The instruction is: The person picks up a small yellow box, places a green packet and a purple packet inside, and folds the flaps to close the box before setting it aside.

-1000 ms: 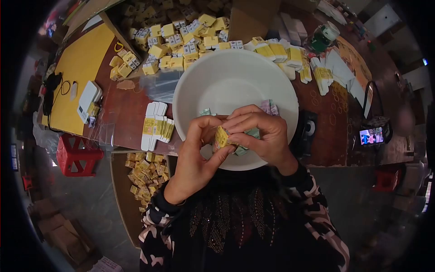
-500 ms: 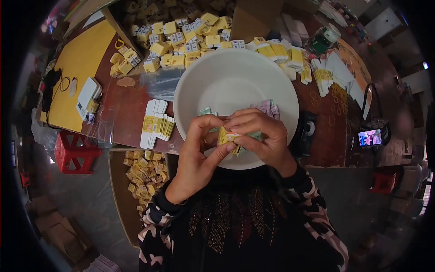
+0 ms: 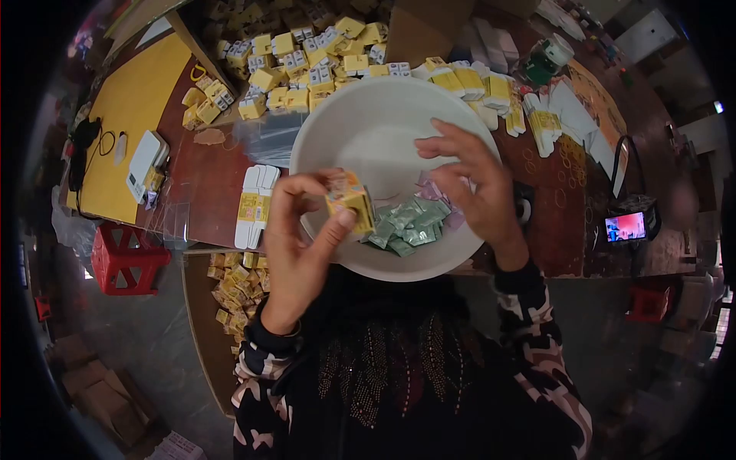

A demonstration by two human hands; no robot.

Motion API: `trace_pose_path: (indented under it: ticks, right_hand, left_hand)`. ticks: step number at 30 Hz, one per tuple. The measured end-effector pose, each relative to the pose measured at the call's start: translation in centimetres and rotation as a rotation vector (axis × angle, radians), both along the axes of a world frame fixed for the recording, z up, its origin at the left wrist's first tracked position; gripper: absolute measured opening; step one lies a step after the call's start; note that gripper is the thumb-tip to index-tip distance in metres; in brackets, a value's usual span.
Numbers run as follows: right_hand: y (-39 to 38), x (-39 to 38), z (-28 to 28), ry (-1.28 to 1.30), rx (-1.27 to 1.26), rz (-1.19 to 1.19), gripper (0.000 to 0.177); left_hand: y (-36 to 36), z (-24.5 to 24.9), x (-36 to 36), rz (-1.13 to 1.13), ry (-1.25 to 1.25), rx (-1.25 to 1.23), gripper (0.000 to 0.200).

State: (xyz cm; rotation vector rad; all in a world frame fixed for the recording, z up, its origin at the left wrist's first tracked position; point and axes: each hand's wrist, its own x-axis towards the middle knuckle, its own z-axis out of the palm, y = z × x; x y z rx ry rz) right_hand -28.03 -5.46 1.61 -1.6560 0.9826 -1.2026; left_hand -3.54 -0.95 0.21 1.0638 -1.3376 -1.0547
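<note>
My left hand point(image 3: 303, 238) pinches a small yellow printed box point(image 3: 351, 205) between thumb and fingers, over the left side of a large white basin point(image 3: 330, 123). My right hand point(image 3: 471, 180) is apart from the box, with its fingers spread above the basin's right side and nothing in them. Green sachets point(image 3: 414, 222) lie in a heap on the basin's bottom, and pink sachets point(image 3: 429, 186) lie beside them, partly hidden by the right hand. Flat white-and-yellow cartons point(image 3: 255, 207) lie on the table to the left of my left hand.
Many small yellow-and-white boxes point(image 3: 314, 61) spill from a cardboard box behind the basin. More flat cartons point(image 3: 468, 80) lie at the back right. A white scale point(image 3: 148, 165) is at left, a small lit screen point(image 3: 626, 228) at right. A carton of yellow boxes point(image 3: 238, 287) stands below left.
My right hand has let go of the yellow box and moved up and right, its fingers opening. My left hand has carried the box left, uncovering the green sachets.
</note>
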Motion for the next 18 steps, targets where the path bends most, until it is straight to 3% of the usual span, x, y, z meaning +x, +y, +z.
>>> trace_pose_path:
  ticks: [2, 4, 5, 7, 10, 14, 16, 17, 18]
  right_hand:
    - [-2.9, -2.0, -0.8, 0.112, 0.056, -0.080, 0.034]
    - [-5.2, -3.1, -1.6, 0.836, 0.055, 0.121, 0.028]
    - [-6.0, -3.3, -2.8, 0.838, 0.055, 0.114, 0.028]
    - [-7.1, -3.7, -5.5, 1.165, -0.028, 0.395, 0.019]
    - [-7.6, -3.4, -7.1, 1.408, -0.073, 0.317, 0.012]
    - [-7.3, -2.0, -7.6, 1.422, 0.032, 0.391, 0.014]
    - [-6.7, -1.6, -6.8, 1.105, 0.009, 0.513, 0.019]
    - [-6.8, -1.6, -6.5, 1.109, 0.008, 0.516, 0.019]
    - [-6.9, -1.4, -6.3, 0.954, 0.065, 0.501, 0.020]
  left_hand:
    - [-0.5, 1.0, 0.7, 0.022, 0.293, 0.116, 0.031]
    - [-1.2, 0.2, 2.4, 0.046, 0.287, 0.115, 0.040]
    - [-1.4, -0.2, 3.1, 0.041, 0.334, 0.116, 0.046]
    - [-1.5, 0.0, 3.1, 0.015, 0.424, 0.152, 0.059]
    - [-1.4, -0.2, 2.9, -0.068, 0.441, 0.221, 0.057]
    - [-1.5, -1.0, 2.9, -0.108, 0.531, 0.324, 0.058]
    - [-1.7, -1.7, 2.7, -0.148, 0.519, 0.300, 0.060]
    - [-1.6, -1.8, 2.5, -0.146, 0.523, 0.299, 0.060]
    - [-1.5, -1.9, 2.2, -0.163, 0.511, 0.296, 0.059]
